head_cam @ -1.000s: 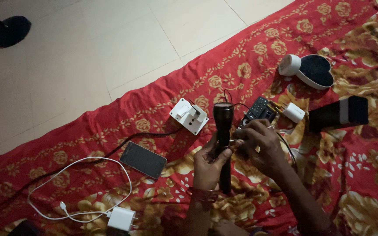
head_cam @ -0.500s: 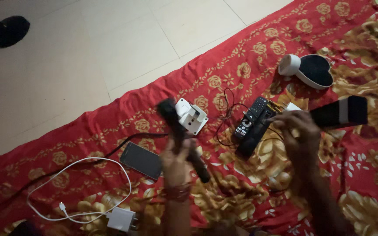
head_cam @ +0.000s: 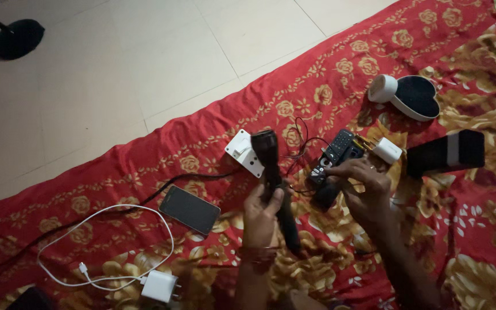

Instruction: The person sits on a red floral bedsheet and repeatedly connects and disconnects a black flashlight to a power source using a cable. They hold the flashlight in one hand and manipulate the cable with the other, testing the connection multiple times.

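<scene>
On a red bedspread patterned with gold roses, the left hand is closed around a long black flashlight, its head raised near a white square power adapter. Just to the right, the right hand rests with fingers curled over a black remote control. A dark smartphone lies left of the flashlight.

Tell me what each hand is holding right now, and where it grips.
The left hand grips the black flashlight around the middle of its barrel. The right hand rests on the black remote, not clearly gripping it.
</scene>
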